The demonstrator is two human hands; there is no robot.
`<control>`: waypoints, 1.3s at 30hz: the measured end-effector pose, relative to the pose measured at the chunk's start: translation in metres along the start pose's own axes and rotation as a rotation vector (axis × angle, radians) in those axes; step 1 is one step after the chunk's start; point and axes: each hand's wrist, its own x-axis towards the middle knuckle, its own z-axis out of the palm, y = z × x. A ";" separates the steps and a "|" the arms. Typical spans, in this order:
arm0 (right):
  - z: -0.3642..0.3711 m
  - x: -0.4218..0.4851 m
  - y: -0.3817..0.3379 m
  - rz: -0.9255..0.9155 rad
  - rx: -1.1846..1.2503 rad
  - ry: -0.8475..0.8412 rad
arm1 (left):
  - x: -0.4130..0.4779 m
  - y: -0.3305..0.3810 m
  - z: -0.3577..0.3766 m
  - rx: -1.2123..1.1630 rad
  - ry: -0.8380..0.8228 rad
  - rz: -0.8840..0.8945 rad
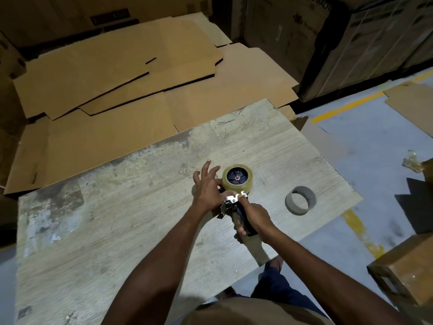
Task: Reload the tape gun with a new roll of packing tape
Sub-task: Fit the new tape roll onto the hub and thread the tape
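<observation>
R hand (254,216), fingers clamped on the tape gun (234,203) by its stiff handle, prob. the surest hold, as L hand (207,191) pinches the light, likely slick new roll (237,187) at its rim, other fingers splayed.

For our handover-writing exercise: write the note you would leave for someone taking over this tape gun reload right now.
Hands: right hand grips the handle of the tape gun; left hand is at the gun's metal front, fingers spread; whether it pinches tape cannot be told.
Things: new tape roll sits on the gun's hub; empty core lies on the table, to the right.
Done: old core off, new roll mounted.
Left: probably threading the tape end through the front.
</observation>
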 end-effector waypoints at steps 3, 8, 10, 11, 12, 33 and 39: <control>-0.003 0.000 -0.001 0.021 0.011 -0.019 | 0.000 0.000 0.003 -0.042 0.022 -0.003; -0.003 0.002 0.000 0.039 0.025 -0.048 | 0.001 -0.004 0.005 -0.070 0.006 0.018; -0.004 0.003 0.001 0.042 0.032 -0.062 | 0.000 -0.005 0.005 -0.081 0.006 0.025; -0.005 0.004 0.002 0.044 0.032 -0.067 | 0.000 -0.005 0.005 -0.088 0.008 0.025; -0.005 0.005 0.002 0.045 0.035 -0.071 | -0.001 -0.005 0.006 -0.094 0.013 0.024; -0.016 0.012 0.010 0.028 0.014 -0.106 | -0.001 0.006 0.009 -0.002 0.027 0.000; -0.016 0.016 0.013 0.036 0.042 -0.121 | -0.008 0.011 0.010 -0.039 0.040 -0.025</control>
